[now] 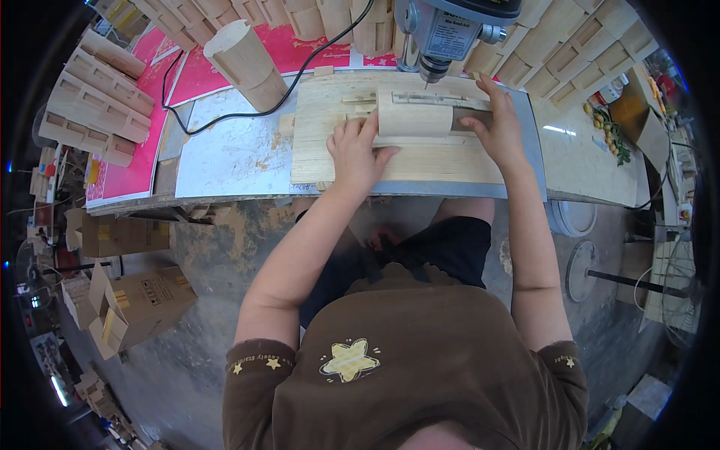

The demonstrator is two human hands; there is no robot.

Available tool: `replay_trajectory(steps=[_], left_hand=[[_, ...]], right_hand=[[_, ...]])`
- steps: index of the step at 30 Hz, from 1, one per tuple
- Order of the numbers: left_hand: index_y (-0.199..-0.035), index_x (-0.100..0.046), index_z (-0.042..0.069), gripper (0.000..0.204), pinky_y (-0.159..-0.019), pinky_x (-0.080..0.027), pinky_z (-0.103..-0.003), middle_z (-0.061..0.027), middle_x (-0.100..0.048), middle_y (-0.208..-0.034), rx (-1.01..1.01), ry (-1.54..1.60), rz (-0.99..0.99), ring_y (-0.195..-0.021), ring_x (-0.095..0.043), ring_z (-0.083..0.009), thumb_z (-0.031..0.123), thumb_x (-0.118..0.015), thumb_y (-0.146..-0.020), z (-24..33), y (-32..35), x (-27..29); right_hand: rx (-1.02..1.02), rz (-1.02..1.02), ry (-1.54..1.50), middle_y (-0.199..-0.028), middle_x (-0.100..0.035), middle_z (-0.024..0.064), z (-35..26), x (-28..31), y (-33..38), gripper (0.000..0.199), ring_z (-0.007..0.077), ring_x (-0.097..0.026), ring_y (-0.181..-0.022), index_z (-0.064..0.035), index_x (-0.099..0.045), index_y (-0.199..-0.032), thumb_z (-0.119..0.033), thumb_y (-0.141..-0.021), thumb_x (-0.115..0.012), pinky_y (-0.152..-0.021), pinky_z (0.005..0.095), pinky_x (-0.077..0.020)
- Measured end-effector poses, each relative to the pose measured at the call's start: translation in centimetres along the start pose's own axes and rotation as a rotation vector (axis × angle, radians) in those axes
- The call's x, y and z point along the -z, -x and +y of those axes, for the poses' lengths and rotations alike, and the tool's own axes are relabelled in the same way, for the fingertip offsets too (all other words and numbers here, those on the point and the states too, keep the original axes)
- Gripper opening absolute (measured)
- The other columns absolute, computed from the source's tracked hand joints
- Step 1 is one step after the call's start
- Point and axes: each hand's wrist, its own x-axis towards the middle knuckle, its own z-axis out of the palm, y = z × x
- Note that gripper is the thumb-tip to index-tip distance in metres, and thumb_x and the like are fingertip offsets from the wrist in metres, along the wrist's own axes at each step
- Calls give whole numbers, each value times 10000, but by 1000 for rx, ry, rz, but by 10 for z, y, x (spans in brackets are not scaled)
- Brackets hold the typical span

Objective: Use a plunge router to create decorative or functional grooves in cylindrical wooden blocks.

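Observation:
A pale wooden cylinder [415, 120] lies on its side on a flat wooden board [337, 171], with a long slot along its far upper side. My left hand [355, 154] is closed against its left end, the thumb low on the near side. Around the darker right end, my right hand [499, 124] holds with the thumb near and the fingers on the far side. Just behind the cylinder, the small bench drill [450, 34] points its chuck [433, 69] and thin bit down toward it. Whether the bit touches the wood I cannot tell.
One wooden cylinder [246, 64] stands upright at the back left, beside a black cable [300, 75]. Stacks of similar slotted pieces [101, 97] line the left, back and right [577, 52]. Cardboard boxes [142, 304] sit on the floor at left; a white bucket [574, 217] is at right.

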Motion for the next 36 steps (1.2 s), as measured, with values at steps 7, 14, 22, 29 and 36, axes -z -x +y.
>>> replay_trajectory(steps=[7,14,22,29,36], left_hand=[[-1200,-582,107,673,-831,-319,-377,-17,-559,-873,-6,100,-26,-932,-486,-233,243,-808,-580,-27,-17,2],[-1181,-594,80,641,-786,-331,-367,4,-540,-794,12,117,-71,-843,-518,-206,259,-798,-600,-32,-15,10],[-1193,-585,93,639,-763,-326,-364,-3,-532,-789,0,130,-89,-810,-523,-203,257,-794,-612,-35,-16,1],[-1201,-582,107,635,-765,-327,-371,-6,-522,-780,52,141,-105,-791,-515,-205,243,-793,-618,-36,-13,9],[-1216,-583,144,645,-762,-329,-369,-7,-510,-774,52,165,-118,-775,-511,-206,234,-796,-614,-38,-14,-3]], right_hand=[[-11,21,39,-1319,-470,155,-11,-14,-8,861,319,-423,-1248,-139,-329,-1391,-49,-657,-769,-1068,489,-267],[120,262,-521,-1327,-468,118,-4,51,-58,728,238,-414,-1258,-63,-301,-1390,-57,-771,-683,-1025,385,-350],[187,187,-81,-748,-654,96,-70,108,-163,294,198,-586,-668,39,-611,-937,-226,-920,-483,-663,329,-463],[14,347,115,-684,-536,57,-105,106,-76,189,102,-482,-643,5,-619,-961,-171,-905,-581,-609,247,-400],[59,454,-79,-660,-582,100,-86,62,-14,113,247,-520,-553,-43,-651,-911,-124,-883,-579,-538,335,-403]])
